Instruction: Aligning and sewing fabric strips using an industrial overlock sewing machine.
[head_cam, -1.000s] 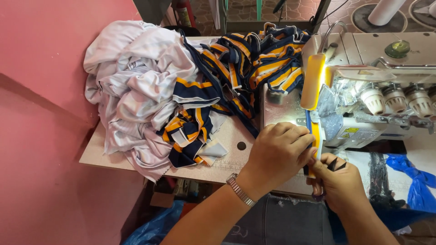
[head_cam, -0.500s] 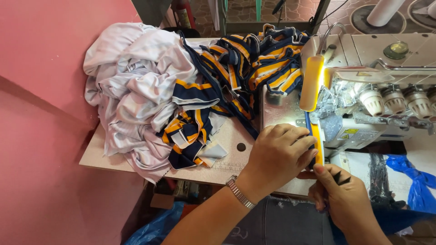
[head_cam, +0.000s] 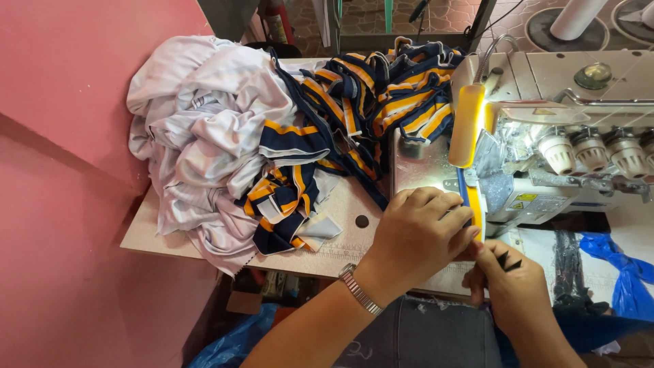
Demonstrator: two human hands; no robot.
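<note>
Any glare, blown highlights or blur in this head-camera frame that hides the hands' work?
Head view: the yellow machine lamp blows out white, glaring on the metal sewing plate; the left hand and right hand stay sharp; the pile of white and navy-orange striped fabric is evenly lit.

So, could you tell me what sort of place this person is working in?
Most likely a garment sewing workshop. An industrial overlock sewing machine with a work lamp sits on the table, a heap of white and striped garments lies beside it, and both hands, left hand and right hand, guide a fabric strip.
</note>
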